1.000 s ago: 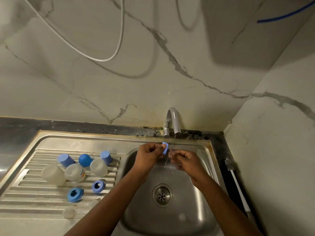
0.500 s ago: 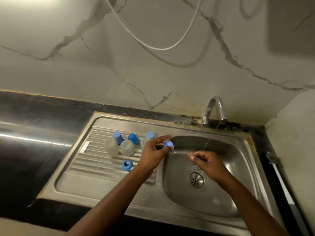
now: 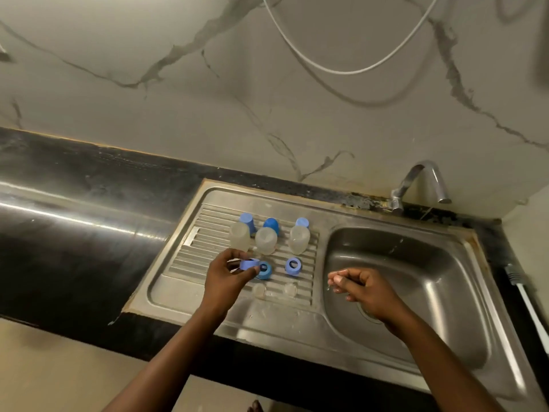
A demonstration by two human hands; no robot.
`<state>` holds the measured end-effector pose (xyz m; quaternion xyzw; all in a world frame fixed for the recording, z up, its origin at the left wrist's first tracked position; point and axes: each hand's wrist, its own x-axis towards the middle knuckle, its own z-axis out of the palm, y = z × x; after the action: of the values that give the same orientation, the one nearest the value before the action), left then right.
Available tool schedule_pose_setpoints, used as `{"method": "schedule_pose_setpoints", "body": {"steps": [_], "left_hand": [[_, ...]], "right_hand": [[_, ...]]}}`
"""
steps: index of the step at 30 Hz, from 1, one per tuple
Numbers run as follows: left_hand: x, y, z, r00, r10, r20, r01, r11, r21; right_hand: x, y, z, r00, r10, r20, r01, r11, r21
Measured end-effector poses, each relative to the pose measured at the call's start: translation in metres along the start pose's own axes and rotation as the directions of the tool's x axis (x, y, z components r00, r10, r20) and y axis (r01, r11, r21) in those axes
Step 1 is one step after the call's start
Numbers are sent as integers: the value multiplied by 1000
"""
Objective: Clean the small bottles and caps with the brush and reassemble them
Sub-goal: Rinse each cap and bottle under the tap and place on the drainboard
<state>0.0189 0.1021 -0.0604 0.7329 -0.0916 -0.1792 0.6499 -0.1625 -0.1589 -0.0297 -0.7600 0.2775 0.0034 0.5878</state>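
My left hand (image 3: pixel 227 276) pinches a blue ring cap (image 3: pixel 249 264) just above the ribbed drainboard (image 3: pixel 190 248), beside another blue ring cap (image 3: pixel 265 269) lying there. A third ring cap (image 3: pixel 293 266) lies further right. Three clear small bottles (image 3: pixel 266 240) stand upside down behind them, with three blue caps (image 3: pixel 271 224) in a row at the back. Two clear small pieces (image 3: pixel 290 289) lie near the drainboard's front. My right hand (image 3: pixel 361 288) hovers over the sink basin (image 3: pixel 421 281) with fingers curled; whether it holds anything is hidden.
The tap (image 3: pixel 421 181) arches over the basin's back edge. A white-handled brush (image 3: pixel 527 298) lies on the dark counter at the far right. Black countertop (image 3: pixel 74 233) stretches left of the sink. A white cable (image 3: pixel 341 69) hangs against the marble wall.
My left hand carried the blue ring cap from under the tap leftward to the drainboard. My right hand stayed over the basin. My head turned left and down.
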Motion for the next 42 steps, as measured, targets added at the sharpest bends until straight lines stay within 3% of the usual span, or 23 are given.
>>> {"method": "schedule_pose_setpoints", "body": {"steps": [4,10,16,19,23,29,39,42], "left_hand": [[12,-29,-23,999,33,-42,-27,991,128],[33,-63,-39,987,163,16,-155,897,413],[39,-74,-41,989,147,16,-130,810,571],[37,-72,-40,987,156,26,-143,811,567],[36,-55,-31,960,280,28,-245,784,571],[23,-12,19,908,392,148,-415,797,439],[3,15,142,877,333,346,-450,822,349],[-3,14,174,870,300,392,-445,820,360]], "right_hand": [[-2,-3,16,1000,-3,0,3,1000,-5],[-12,3,20,1000,4,15,-3,999,-50],[-17,10,13,999,36,-4,-37,998,-45],[-17,10,10,999,49,-10,-49,997,-52],[-16,8,4,999,54,-2,-54,998,-22],[-7,12,-18,998,68,-11,-67,996,53],[7,71,-75,985,140,-105,-128,985,117],[14,103,-95,977,173,-124,-173,985,8]]}}
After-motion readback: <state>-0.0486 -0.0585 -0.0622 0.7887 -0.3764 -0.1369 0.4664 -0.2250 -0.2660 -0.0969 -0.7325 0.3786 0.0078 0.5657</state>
